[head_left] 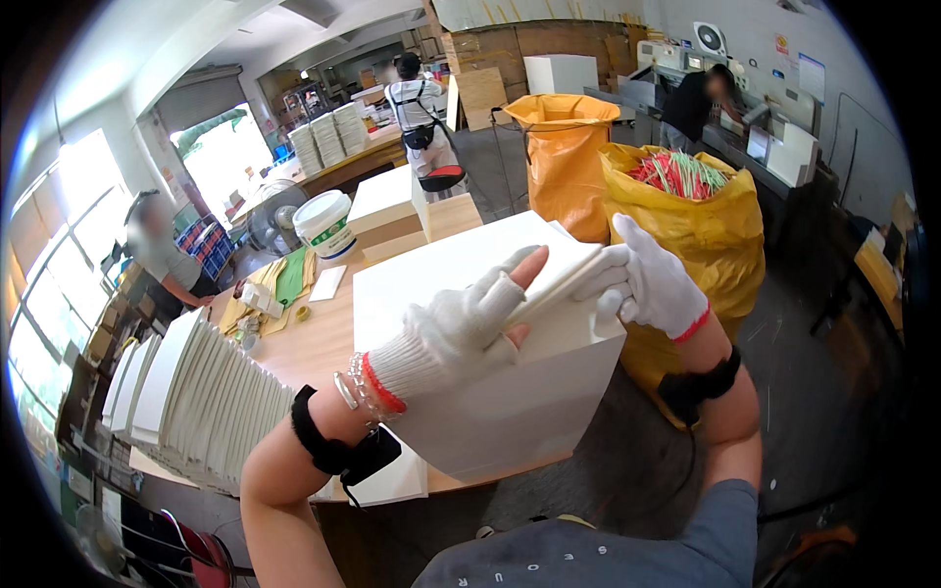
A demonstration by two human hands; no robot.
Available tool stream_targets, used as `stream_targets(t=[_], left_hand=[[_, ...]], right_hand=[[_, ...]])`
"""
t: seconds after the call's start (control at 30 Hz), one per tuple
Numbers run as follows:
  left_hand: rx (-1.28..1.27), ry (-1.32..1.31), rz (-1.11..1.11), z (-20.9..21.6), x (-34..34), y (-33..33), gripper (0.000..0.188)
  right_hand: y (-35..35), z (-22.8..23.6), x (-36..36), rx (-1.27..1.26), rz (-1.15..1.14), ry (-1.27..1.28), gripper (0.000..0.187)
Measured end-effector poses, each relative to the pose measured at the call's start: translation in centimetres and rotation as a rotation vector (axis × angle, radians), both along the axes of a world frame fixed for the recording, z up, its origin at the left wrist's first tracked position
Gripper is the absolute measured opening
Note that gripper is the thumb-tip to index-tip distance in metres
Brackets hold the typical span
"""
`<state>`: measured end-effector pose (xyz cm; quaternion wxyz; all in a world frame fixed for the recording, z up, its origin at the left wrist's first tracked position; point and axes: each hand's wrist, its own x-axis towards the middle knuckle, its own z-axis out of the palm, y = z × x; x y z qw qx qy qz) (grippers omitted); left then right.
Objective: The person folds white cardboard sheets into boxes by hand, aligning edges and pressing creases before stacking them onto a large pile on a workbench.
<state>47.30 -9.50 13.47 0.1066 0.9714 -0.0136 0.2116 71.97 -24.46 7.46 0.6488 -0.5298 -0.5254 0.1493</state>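
White cotton gloves cover both hands, and between them sits a thin white sheet [564,284] lifted off the top of a tall paper stack [470,323].

At nine o'clock a fanned row of white booklets [196,402] leans across the wooden table [314,343]; beyond it, toward eleven o'clock, stand a white tub [325,223] and yellow and green cloths [274,284].

At the centre the left hand [461,328] lies flat under and along the sheet, its bare fingertips pressing the near edge; it is not clenched, more a steadying press. A black wrist strap [338,446] and bracelets sit on that forearm.

At two o'clock from the stack the right hand [642,284] pinches the sheet's far corner, fingers curled round the edge, thumb beneath. The sheet is tilted, one end touching the stack, the other raised.

Further right, at one to three o'clock, two yellow sacks [706,235] stand just beside the stack, the nearer one full of coloured strips.

My judgement of the risks: the stack overhangs the table's edge on the near side, so a hard push could tip or shear it toward the floor. The gloved pinch may also take two sheets at once, or crease the corner if the hands pull unevenly.
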Motion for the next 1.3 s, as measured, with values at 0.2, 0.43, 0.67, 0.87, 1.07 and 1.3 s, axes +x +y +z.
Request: stream_targets(t=[0.2,0.43,0.67,0.87,1.07,1.3], left_hand=[[0.117,-0.005,-0.03,-0.9,-0.6,0.1,0.081],[-0.483,-0.426,0.326,-0.7,-6.3,6.8,0.062],[-1.602,-0.46,0.033,-3.9,-11.9,4.4,0.06],[-1.483,-1.022,0.305,-10.2,-23.0,0.2,0.058],[-1.503,-1.401,0.385,-24.3,-26.2,-0.8,0.066],[-1.755,-1.512,0.557,-41.4,-23.3,1.0,0.059]], right_hand=[[1.3,1.5,0.0,-0.404,0.33,0.328,0.035],[-0.7,0.8,-2.4,-0.04,0.161,0.071,0.047],[0.4,0.0,-0.8,-0.097,0.1,-0.107,0.042],[0.8,-0.5,-1.7,-0.143,0.017,-0.064,0.047],[1.1,-0.1,-1.8,-0.193,-0.049,-0.042,0.041],[1.2,-0.4,-1.2,-0.213,-0.069,-0.015,0.037]])
